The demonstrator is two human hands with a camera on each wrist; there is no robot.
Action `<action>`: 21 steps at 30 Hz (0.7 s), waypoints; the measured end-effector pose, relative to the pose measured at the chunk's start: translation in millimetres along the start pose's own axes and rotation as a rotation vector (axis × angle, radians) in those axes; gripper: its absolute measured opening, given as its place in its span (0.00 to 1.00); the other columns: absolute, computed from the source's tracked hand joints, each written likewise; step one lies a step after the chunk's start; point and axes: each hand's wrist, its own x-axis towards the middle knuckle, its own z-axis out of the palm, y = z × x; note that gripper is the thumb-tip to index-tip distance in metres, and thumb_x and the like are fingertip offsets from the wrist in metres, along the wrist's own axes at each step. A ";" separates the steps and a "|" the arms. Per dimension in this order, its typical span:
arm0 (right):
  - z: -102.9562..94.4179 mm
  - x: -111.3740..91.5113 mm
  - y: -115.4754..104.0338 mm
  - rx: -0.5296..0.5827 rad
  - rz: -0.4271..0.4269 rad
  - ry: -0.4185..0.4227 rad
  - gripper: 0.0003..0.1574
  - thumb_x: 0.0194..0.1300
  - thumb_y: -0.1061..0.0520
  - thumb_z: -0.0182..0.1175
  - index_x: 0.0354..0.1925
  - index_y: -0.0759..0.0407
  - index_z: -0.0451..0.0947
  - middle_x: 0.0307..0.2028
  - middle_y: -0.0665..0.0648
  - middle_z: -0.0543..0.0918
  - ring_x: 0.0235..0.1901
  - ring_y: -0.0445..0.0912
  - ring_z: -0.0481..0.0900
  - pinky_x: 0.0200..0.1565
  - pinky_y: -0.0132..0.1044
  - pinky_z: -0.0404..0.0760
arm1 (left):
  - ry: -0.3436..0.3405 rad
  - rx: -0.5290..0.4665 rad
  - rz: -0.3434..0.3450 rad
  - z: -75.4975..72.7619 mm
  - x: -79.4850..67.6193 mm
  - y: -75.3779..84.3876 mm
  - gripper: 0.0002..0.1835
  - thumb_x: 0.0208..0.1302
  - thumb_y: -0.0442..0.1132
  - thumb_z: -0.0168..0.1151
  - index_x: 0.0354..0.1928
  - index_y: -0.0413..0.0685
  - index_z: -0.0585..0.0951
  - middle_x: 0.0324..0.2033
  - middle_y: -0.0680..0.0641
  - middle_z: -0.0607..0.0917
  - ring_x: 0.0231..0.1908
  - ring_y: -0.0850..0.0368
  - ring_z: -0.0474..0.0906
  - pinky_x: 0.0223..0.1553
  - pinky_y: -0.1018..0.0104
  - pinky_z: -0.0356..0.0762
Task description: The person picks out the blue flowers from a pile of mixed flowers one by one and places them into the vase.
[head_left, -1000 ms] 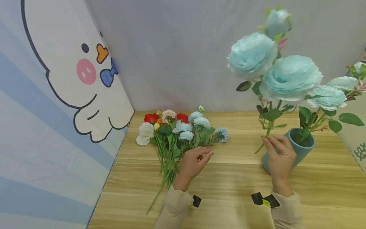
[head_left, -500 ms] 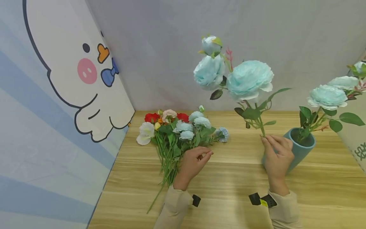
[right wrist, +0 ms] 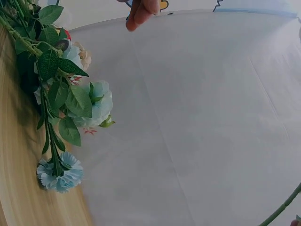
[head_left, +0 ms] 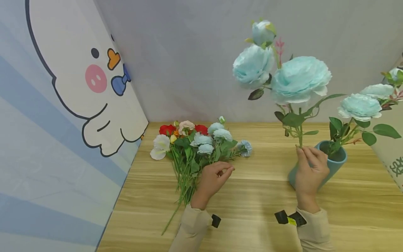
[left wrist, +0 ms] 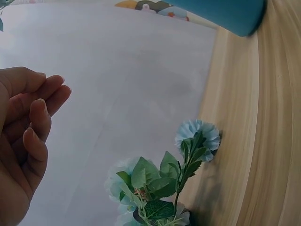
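The left hand (head_left: 212,179) curved loosely below the head view's centre, while the right hand (head_left: 311,175) held a pinch at lower right.

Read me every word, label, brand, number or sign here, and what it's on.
No legible text.
Dark marks on the beige panel, far right: cut off, unreadable.
Yellow label on the black patch, right sleeve: too small to read.

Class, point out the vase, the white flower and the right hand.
Vase (head_left: 334,168): head view, upper side wall.
White flower (head_left: 161,144): head view, its petals.
Right hand (head_left: 311,175): head view, its middle.
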 end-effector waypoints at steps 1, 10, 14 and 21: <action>-0.2 1.0 -0.8 0.013 0.004 0.019 0.10 0.54 0.70 0.63 0.32 0.80 0.79 0.30 0.37 0.80 0.36 0.33 0.73 0.66 0.38 0.48 | 0.000 -0.001 0.002 0.1 -0.1 -0.4 0.08 0.61 0.39 0.61 0.35 0.43 0.86 0.34 0.46 0.87 0.19 0.63 0.75 0.24 0.80 0.70; -3.5 14.6 -5.9 0.110 0.028 0.124 0.13 0.55 0.63 0.65 0.34 0.76 0.81 0.32 0.42 0.79 0.39 0.39 0.71 0.46 0.29 0.65 | -0.011 0.009 -0.010 0.7 -2.1 -1.7 0.09 0.61 0.40 0.60 0.36 0.44 0.86 0.35 0.46 0.87 0.21 0.63 0.77 0.25 0.80 0.72; -4.7 22.5 -9.3 0.307 0.061 0.162 0.11 0.54 0.67 0.64 0.33 0.78 0.81 0.32 0.51 0.77 0.38 0.42 0.73 0.47 0.30 0.74 | -0.013 0.010 -0.010 1.1 -2.8 -3.3 0.10 0.62 0.41 0.60 0.36 0.44 0.86 0.35 0.47 0.87 0.21 0.64 0.77 0.25 0.81 0.71; -7.9 35.6 -15.3 0.498 0.105 0.246 0.06 0.50 0.73 0.64 0.28 0.79 0.80 0.28 0.56 0.76 0.36 0.46 0.77 0.46 0.34 0.77 | 0.010 -0.007 0.007 1.3 -6.2 -5.8 0.08 0.61 0.39 0.61 0.35 0.44 0.86 0.33 0.46 0.87 0.19 0.64 0.75 0.23 0.81 0.70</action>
